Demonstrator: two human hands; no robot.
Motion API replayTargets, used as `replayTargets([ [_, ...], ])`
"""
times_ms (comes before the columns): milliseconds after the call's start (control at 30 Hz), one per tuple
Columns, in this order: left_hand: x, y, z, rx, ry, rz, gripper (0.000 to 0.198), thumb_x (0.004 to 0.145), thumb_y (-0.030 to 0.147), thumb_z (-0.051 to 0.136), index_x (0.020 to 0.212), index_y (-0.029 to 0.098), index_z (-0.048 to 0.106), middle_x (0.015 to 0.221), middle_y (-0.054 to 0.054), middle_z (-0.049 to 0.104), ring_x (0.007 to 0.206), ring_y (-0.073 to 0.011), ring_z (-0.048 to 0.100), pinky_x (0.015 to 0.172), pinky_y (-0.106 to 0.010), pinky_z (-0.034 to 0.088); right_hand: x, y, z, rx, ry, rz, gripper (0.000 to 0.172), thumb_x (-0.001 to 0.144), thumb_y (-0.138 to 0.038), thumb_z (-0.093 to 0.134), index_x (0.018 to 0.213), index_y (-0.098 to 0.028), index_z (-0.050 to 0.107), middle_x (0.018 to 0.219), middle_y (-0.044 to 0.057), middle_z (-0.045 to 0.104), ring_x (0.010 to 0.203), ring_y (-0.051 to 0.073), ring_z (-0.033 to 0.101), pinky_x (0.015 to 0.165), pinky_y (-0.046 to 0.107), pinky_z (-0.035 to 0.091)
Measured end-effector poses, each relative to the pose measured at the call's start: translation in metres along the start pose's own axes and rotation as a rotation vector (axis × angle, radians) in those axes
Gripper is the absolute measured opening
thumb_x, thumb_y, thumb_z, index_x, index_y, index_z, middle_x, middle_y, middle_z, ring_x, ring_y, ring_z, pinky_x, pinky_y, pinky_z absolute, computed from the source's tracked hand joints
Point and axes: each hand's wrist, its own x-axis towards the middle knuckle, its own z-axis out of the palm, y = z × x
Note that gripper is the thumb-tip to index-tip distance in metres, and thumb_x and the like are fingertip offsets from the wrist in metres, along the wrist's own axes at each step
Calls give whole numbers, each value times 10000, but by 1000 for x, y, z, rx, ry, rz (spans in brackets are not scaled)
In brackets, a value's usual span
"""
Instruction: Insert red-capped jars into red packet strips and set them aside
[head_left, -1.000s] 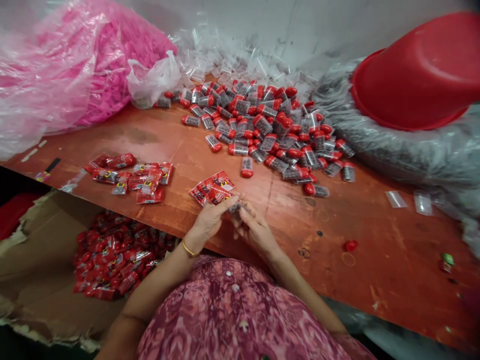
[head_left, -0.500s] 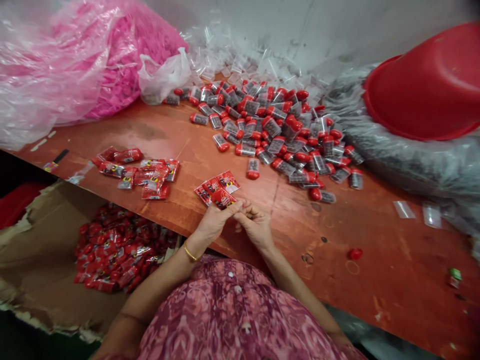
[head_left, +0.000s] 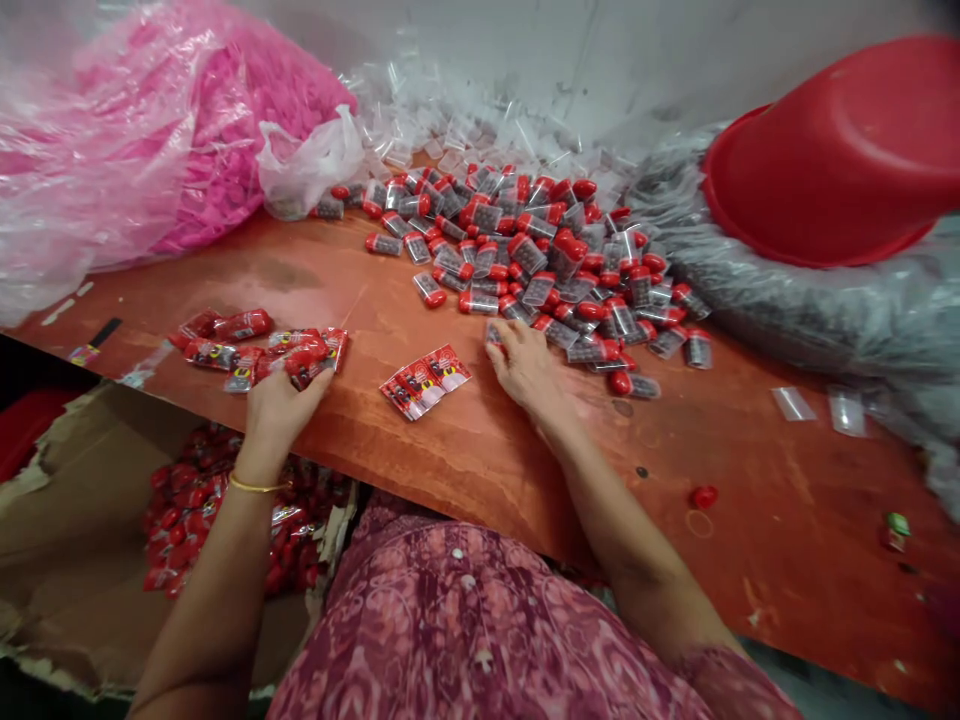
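Observation:
My left hand (head_left: pixel 281 405) is at the group of red wrapped packets (head_left: pixel 244 325) on the left of the table, its fingers closed round one red packet (head_left: pixel 306 368). Out to the right, my right hand (head_left: pixel 517 365) has its fingers closed on a small clear tube (head_left: pixel 493 333) at the near edge of the pile of red-capped tubes (head_left: pixel 525 250). Between the hands several flat red printed sleeves (head_left: pixel 425 380) lie overlapped on the table.
The orange-brown table (head_left: pixel 465 470) slopes across the view. Below its left edge, a cardboard box (head_left: pixel 82 560) holds many red packets. Pink pieces in a plastic bag (head_left: pixel 225 120) stand back left. A red tub (head_left: pixel 832 160) rests on a grey-filled bag (head_left: pixel 802 300) at right.
My hands were together over the flat sleeves and have moved apart, the left to the packets, the right to the tubes. The near sleeve between my fingers is no longer there.

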Motion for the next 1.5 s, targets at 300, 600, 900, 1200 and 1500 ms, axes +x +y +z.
replayTargets([
  [300,-38,68,12,99,223,448,427,855,432,446,1132,145,600,1225,-171,585,1040,-307,568,898,-438,404,-56,-7,4,-119,-85,7,304,886,-256,426,1121,-181,604,1260,148,504,1017,287,485,824,420,413],
  [600,-16,110,95,156,-167,643,253,843,409,516,890,278,727,1202,-47,628,1180,-302,475,1025,-513,258,-94,-8,1,-82,-52,-14,334,879,-265,463,1183,-182,573,1282,140,491,1013,260,492,833,380,418],
  [900,-22,109,92,73,-100,620,299,784,461,584,1015,308,697,1271,-48,594,1246,-354,418,1045,-598,197,-93,-7,5,-26,-48,11,361,894,-298,429,1210,-188,565,1313,146,478,1037,278,487,855,426,412],
  [1200,-22,111,87,-56,-101,583,230,833,350,527,891,279,738,1208,-72,637,1275,-343,414,1070,-607,132,-94,-11,-1,63,65,57,330,877,-305,460,1155,-187,593,1254,146,546,1070,289,498,909,461,373],
  [1500,-60,130,59,-302,-105,560,265,834,358,540,1029,265,692,1302,-89,567,1300,-309,405,1077,-585,179,-45,-45,-3,1106,84,292,335,820,-473,484,865,-174,628,767,35,657,703,153,593,695,288,483],
])
